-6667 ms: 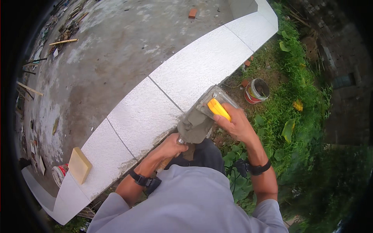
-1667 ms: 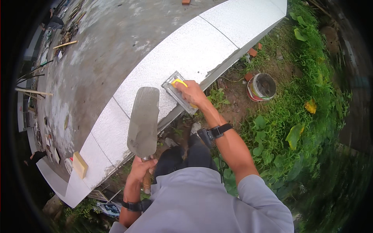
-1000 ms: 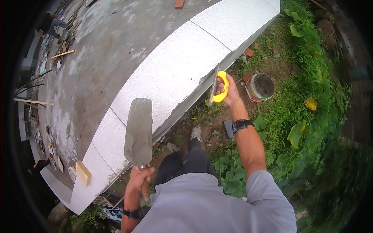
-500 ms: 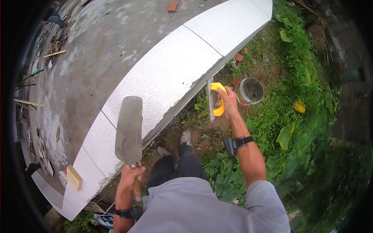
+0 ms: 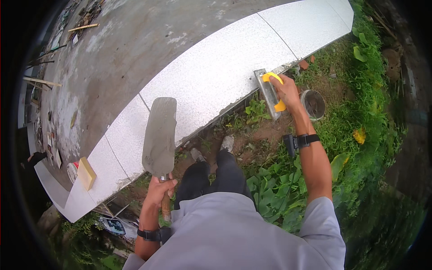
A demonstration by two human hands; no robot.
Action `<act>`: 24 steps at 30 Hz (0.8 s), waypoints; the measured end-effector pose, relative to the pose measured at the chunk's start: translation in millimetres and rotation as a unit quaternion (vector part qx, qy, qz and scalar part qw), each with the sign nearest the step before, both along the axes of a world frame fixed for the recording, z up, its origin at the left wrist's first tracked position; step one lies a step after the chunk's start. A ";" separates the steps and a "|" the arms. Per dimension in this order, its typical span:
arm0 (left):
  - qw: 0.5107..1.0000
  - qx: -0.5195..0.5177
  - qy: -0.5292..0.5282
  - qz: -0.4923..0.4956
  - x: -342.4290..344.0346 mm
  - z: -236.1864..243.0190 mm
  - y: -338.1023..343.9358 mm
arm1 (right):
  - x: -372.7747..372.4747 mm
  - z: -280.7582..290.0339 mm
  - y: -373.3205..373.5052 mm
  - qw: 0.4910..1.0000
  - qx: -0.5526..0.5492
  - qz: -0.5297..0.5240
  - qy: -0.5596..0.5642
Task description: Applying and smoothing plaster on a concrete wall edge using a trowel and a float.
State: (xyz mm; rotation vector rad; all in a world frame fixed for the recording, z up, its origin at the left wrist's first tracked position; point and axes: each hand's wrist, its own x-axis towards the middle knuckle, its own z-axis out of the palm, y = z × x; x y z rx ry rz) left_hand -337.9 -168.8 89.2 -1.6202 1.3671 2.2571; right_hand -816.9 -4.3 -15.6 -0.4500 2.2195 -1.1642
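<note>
My left hand (image 5: 156, 192) is closed around the wooden handle of a trowel (image 5: 160, 135). Its long blade, coated in grey mortar, points away from me above the speckled white slabs (image 5: 211, 76). The yellow handle of a plastering float (image 5: 268, 93) is gripped in my right hand (image 5: 286, 92). The float is tilted, with its far end at the slabs' near edge; whether it touches them I cannot tell. Grey mortar is smeared along that edge. Beside my right wrist stands a bucket (image 5: 322, 111), partly hidden by my arm, with grey material inside.
A pale yellow block (image 5: 86, 173) rests on the slabs' left end. Weeds (image 5: 351, 99) and leafy plants (image 5: 274, 191) grow on the near side, with brick pieces (image 5: 304, 65) by the edge. Concrete ground (image 5: 121, 72) extends beyond, with scattered wood at far left.
My right hand has moved the float away and to the right, turning it toward the slab edge. The trowel stays in my left hand, raised as before. The view has shifted slightly.
</note>
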 end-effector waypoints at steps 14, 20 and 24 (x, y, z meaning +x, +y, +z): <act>0.997 0.002 0.044 -0.066 72.1 -38.7 -84.0 | 357.1 -10.3 -96.2 0.968 -0.134 0.110 -0.180; 0.988 0.006 0.068 -0.136 111.7 -37.5 -109.8 | 379.3 27.3 -54.6 0.826 -0.407 -0.142 -0.364; 0.965 0.057 0.100 -0.235 117.7 -40.7 -93.3 | 381.8 64.2 -55.0 0.850 -0.471 -0.155 -0.180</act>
